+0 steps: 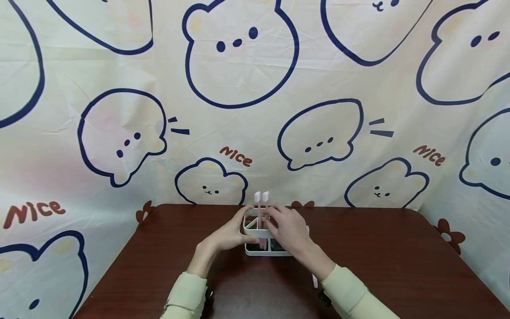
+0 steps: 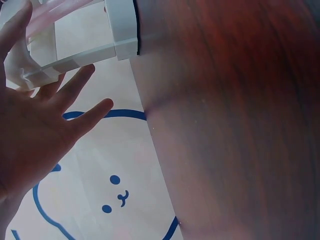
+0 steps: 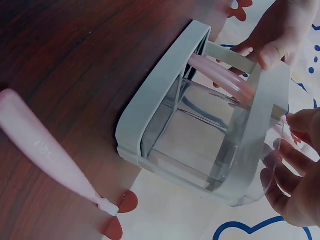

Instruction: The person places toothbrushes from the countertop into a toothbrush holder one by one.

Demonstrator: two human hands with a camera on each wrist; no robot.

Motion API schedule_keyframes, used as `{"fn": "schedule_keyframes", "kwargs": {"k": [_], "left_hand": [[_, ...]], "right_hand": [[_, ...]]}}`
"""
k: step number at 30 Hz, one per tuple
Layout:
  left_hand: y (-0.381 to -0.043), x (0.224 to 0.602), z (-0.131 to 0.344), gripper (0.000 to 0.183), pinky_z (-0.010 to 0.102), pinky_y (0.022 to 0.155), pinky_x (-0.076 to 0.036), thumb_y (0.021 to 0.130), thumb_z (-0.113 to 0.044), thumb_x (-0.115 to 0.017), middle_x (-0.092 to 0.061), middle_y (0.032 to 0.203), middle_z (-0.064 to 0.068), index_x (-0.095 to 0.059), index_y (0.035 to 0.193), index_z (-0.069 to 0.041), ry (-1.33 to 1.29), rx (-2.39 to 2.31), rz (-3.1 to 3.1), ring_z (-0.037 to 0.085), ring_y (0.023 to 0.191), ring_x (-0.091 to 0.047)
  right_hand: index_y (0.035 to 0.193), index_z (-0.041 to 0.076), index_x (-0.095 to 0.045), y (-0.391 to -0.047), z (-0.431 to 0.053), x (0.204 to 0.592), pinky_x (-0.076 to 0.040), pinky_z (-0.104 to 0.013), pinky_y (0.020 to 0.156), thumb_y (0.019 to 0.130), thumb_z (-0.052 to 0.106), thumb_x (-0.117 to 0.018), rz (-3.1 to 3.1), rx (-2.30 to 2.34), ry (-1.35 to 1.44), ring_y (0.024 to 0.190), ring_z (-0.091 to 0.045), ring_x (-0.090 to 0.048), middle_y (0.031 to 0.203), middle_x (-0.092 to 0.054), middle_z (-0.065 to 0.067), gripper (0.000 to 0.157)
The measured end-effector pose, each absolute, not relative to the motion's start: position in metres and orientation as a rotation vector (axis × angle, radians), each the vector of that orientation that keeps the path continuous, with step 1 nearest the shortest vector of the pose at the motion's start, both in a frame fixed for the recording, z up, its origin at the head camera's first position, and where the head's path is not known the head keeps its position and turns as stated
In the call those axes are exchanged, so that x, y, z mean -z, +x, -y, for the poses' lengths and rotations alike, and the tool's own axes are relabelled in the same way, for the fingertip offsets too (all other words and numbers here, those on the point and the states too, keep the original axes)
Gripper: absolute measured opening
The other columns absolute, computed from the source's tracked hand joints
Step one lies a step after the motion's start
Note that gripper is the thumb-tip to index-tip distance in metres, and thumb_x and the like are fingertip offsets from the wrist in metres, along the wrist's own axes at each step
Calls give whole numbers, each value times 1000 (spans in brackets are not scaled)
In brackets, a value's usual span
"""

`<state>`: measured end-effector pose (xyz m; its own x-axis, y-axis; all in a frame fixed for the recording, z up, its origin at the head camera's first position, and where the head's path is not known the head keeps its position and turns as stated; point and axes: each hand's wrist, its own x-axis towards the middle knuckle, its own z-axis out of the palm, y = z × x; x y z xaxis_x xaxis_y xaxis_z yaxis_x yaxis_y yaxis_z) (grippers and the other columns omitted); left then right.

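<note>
A pale toothbrush holder (image 1: 267,253) with an upper rim, a base and a clear cup (image 3: 195,135) stands on the table. Two pink toothbrushes (image 1: 259,215) with white heads stand upright in it, their handles (image 3: 220,75) reaching down towards the base. My left hand (image 1: 227,232) grips the holder's upper rim from the left, thumb in front and fingers behind. Above the rim, my right hand (image 1: 288,226) pinches the stem of the right-hand toothbrush; its fingertips are partly hidden beside the clear cup in the right wrist view.
Another pink toothbrush (image 3: 45,145) lies on the brown table (image 1: 378,257), right of the holder and partly covered by the right forearm in the head view. Behind the table's far edge hangs a cartoon-printed cloth (image 1: 255,128).
</note>
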<state>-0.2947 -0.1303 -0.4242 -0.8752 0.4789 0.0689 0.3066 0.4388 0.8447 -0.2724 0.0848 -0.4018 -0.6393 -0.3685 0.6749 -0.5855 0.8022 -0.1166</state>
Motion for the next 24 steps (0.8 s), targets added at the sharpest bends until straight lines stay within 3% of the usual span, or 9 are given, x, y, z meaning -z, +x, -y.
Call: {"fn": "schedule_keyframes", "kwargs": {"k": [6, 13, 19, 24], "left_hand": [[-294, 424, 130, 92, 61, 111, -35, 82, -26, -81, -39, 147, 10, -22, 153, -26, 666, -1386, -2534, 27, 126, -47], [-293, 424, 130, 94, 64, 111, -33, 81, -28, -81, -38, 148, 8, -22, 154, -26, 637, -1382, -2543, 28, 128, -45], [-294, 426, 130, 92, 66, 110, -33, 81, -28, -81, -38, 148, 7, -23, 152, -31, 627, -1376, -2557, 28, 128, -45], [-294, 426, 129, 93, 67, 110, -32, 80, -30, -82, -38, 149, 6, -23, 152, -31, 619, -1371, -2559, 28, 129, -44]], "right_hand": [[108, 21, -73, -268, -95, 400, -50, -25, 60, 87, 24, -77, 2334, -482, 682, 68, -10, -56, 100, -69, 0, 22], [109, 19, -72, -264, -110, 399, -58, -30, 74, 88, 21, -76, 2409, -673, 645, 83, -11, -64, 100, -68, 2, 21], [107, 15, -70, -260, -121, 398, -52, -23, 65, 87, 17, -77, 2400, -806, 602, 76, -10, -57, 92, -64, 2, 21], [108, 12, -69, -257, -132, 398, -55, -31, 66, 88, 15, -76, 2393, -897, 581, 77, -17, -59, 92, -64, 0, 21]]}}
